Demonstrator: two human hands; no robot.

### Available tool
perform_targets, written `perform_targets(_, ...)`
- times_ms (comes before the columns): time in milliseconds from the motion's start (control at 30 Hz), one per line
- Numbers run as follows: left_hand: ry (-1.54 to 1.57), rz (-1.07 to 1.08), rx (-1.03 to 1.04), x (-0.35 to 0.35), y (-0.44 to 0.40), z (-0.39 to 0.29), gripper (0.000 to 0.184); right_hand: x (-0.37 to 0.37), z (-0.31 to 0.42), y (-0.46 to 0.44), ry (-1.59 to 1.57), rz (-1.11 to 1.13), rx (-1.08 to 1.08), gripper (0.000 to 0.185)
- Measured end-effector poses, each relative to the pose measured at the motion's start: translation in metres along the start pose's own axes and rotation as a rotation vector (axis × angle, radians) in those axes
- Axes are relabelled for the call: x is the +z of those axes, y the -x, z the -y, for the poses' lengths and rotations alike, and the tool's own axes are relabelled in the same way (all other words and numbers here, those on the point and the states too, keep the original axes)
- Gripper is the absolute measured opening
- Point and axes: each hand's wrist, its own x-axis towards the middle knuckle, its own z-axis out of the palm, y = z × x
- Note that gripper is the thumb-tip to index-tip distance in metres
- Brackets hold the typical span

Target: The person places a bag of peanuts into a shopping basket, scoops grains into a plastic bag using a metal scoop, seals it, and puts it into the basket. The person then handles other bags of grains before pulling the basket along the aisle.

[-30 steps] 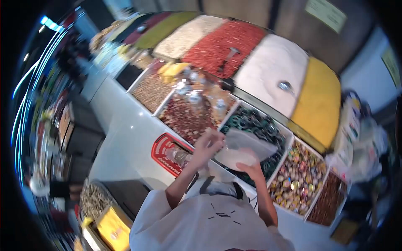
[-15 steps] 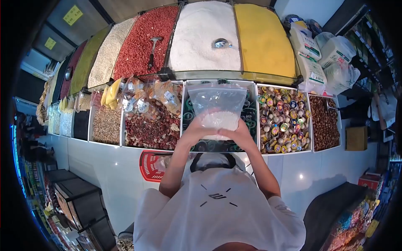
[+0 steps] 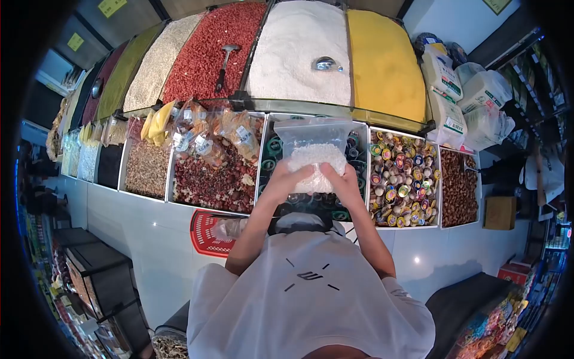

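A clear plastic bag [image 3: 317, 157] with white grains in its lower part hangs upright between my two hands, over a bin of dark green-rimmed items [image 3: 272, 149]. My left hand [image 3: 288, 180] grips the bag's left side, its thumb across the front. On the right side my right hand [image 3: 342, 182] holds it the same way, thumb pressed on the grains. The bag's top edge stands above both hands, with its upper part flat and unfilled. The fingers behind the bag are mostly hidden.
Behind are bins of white grain [image 3: 297, 57], red peanuts [image 3: 209, 54] and yellow grain [image 3: 385, 66]. Small packaged cups [image 3: 403, 176] fill a right bin. Bagged goods [image 3: 206, 134] lie on a left bin. A red basket [image 3: 206, 233] sits low left. Another person [image 3: 547, 173] stands far right.
The view has swung level since the first frame. My hands, earlier apart with the left one off the bag, now both grip it; the grains are gathered higher between my thumbs than half a second ago.
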Motion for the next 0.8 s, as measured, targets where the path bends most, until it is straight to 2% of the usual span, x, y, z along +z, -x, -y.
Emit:
perform_targets(133, -0.031, -0.045, 0.061, -0.001, -0.004, -0.002, 0.027, 0.003, -0.002, -0.007, 0.075, -0.036, -0.014, 0.026)
perform_targets(200, -0.07, -0.109, 0.068, -0.007, -0.008, -0.003, 0.031, 0.011, -0.001, -0.005, 0.411, -0.19, -0.14, 0.038)
perform_targets(233, -0.073, -0.103, 0.069, -0.006, -0.011, -0.005, 0.031, 0.013, 0.003, -0.001, 0.411, -0.196, -0.144, 0.038)
perform_targets(300, -0.253, -0.329, 0.368, -0.005, -0.014, -0.005, 0.032, 0.017, 0.014, 0.01, 0.472, -0.136, -0.244, 0.052)
perform_targets(333, -0.371, -0.372, 0.351, 0.007, -0.007, -0.018, 0.033, 0.02, 0.02, 0.015, 0.362, -0.001, -0.171, 0.067)
perform_targets(367, -0.373, -0.37, 0.346, 0.016, -0.004, -0.017, 0.033, 0.027, 0.015, 0.015, 0.192, 0.065, -0.175, 0.07)
perform_targets(433, -1.111, -0.37, 0.844, 0.034, 0.003, -0.01, 0.029, 0.035, 0.007, 0.007, 0.341, 0.037, -0.266, 0.076)
perform_targets(467, -1.113, -0.367, 0.844, 0.036, 0.006, -0.009, 0.029, 0.032, -0.003, 0.003, 0.193, -0.086, -0.21, 0.072)
perform_targets(500, -1.111, -0.258, 0.84, 0.038, 0.008, -0.01, 0.029, 0.026, 0.002, -0.002, 0.035, -0.138, 0.02, 0.058)
perform_targets(533, -1.107, -0.152, 0.835, 0.039, 0.009, -0.011, 0.029, 0.021, 0.006, -0.007, -0.186, -0.15, 0.057, 0.052)
perform_targets(567, -1.109, -0.153, 0.832, 0.035, 0.011, -0.016, 0.029, 0.019, 0.01, -0.009, -0.409, -0.165, 0.098, 0.045)
perform_targets(633, -0.762, -0.012, 0.485, 0.017, 0.017, -0.027, 0.033, 0.009, 0.006, -0.012, -0.435, -0.142, 0.094, 0.043)
perform_targets(667, -0.785, -0.196, 0.522, 0.004, 0.015, -0.026, 0.037, 0.005, 0.004, -0.011, -0.363, -0.133, 0.085, 0.045)
perform_targets(700, -0.994, -0.369, 0.68, 0.005, 0.014, -0.042, 0.038, 0.002, 0.003, -0.01, -0.292, -0.125, 0.074, 0.048)
perform_targets(767, -0.57, -0.338, 0.576, 0.012, 0.002, -0.046, 0.041, -0.001, 0.003, -0.01, -0.298, -0.106, 0.142, 0.049)
perform_targets(800, -0.57, -0.342, 0.572, 0.006, -0.001, -0.044, 0.041, 0.0, 0.002, -0.01, -0.281, -0.048, 0.153, 0.048)
